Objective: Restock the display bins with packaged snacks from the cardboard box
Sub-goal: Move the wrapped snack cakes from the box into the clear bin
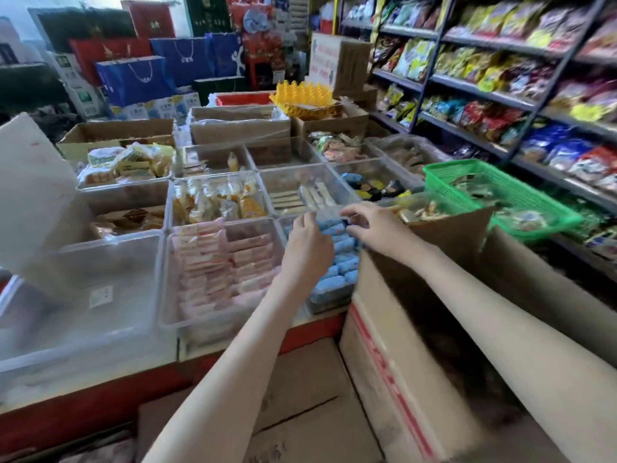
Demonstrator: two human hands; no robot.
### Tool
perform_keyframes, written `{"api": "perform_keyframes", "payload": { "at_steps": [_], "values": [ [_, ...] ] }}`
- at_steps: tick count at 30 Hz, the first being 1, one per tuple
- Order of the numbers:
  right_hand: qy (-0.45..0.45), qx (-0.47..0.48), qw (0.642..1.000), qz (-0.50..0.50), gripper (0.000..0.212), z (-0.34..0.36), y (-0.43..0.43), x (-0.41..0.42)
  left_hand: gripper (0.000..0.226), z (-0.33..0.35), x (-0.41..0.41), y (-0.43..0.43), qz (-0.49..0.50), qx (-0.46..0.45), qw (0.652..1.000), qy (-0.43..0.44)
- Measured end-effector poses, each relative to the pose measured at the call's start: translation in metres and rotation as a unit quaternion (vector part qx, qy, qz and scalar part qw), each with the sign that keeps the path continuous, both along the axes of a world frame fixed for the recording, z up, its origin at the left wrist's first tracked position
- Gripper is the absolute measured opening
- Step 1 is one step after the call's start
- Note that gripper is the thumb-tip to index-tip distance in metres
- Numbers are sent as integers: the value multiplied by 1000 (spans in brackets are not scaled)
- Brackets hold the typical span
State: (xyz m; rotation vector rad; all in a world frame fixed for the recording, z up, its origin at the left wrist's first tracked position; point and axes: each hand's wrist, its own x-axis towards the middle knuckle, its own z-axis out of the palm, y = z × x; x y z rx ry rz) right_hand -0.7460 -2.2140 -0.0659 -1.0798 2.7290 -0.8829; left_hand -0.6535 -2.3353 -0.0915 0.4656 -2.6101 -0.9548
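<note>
While both hands work over the front-row clear plastic bin (pixel 329 304), the blue-wrapped snack packets (pixel 339 262) inside it lie crosswise in tidy rows running near to far, prob. so they pack tight and the wrappers show from above. The bin sits hard against the open brown cardboard box with red tape (pixel 384 355), which stands just to its right at the counter edge. That gives a short reach from box to bin, likely the reason for the position (box interior too dark to resolve contents).

Left hand (pixel 309 243): back toward camera, fingers fairly straight, tips at far end of the blue rows. Palm side is hidden, so cannot tell whether it holds a packet or only steadies the row.

Right hand (pixel 367 225): fingers and thumb curled into a pinch over the bin's far-right corner, end of a blue packet betw. them. Judged: a packet being seated at the far end.

Adjacent clear bin of pink-wrapped packets (pixel 213 262) on the left looks well stocked. Green plastic mesh basket (pixel 500 195) sits beyond the box, apart from both hands.

Est. status: blue bin nearly full, far end being topped up.
</note>
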Motion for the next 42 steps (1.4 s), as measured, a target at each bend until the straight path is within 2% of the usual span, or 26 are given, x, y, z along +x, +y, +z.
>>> {"api": "perform_keyframes", "payload": {
  "at_steps": [3,5,9,15,21,25,29,31,34,36,38,42],
  "values": [
    [12,8,1000,-14,31,7,95,2,46,14,2,93,-26,-62,996,50],
    [6,39,999,-31,32,2,154,2,50,12,-2,149,-66,-74,994,53],
    [-43,113,991,-52,35,-28,245,-7,59,-5,-20,229,-146,-49,987,-37],
    [-109,188,975,-49,43,-93,310,-30,57,-70,-57,286,-137,2,972,-190],
    [-183,284,941,-11,51,-164,326,-67,60,-160,-85,290,-130,6,946,-298],
    [-257,344,903,32,52,-215,323,-88,66,-216,-93,289,-170,17,907,-386],
    [-310,456,831,73,62,-266,327,-98,71,-253,-92,288,-211,40,865,-453],
    [-310,522,791,79,62,-291,333,-100,65,-269,-91,289,-215,47,845,-487],
    [-353,565,741,79,66,-310,341,-98,43,-283,-89,296,-181,85,822,-533],
    [-390,562,726,67,77,-316,343,-100,38,-289,-87,302,-136,131,810,-554],
    [-427,537,726,47,77,-324,341,-102,35,-295,-84,309,-73,211,778,-587],
    [-431,520,737,31,53,-334,339,-108,31,-299,-82,331,43,355,694,-625]
  ]
}}
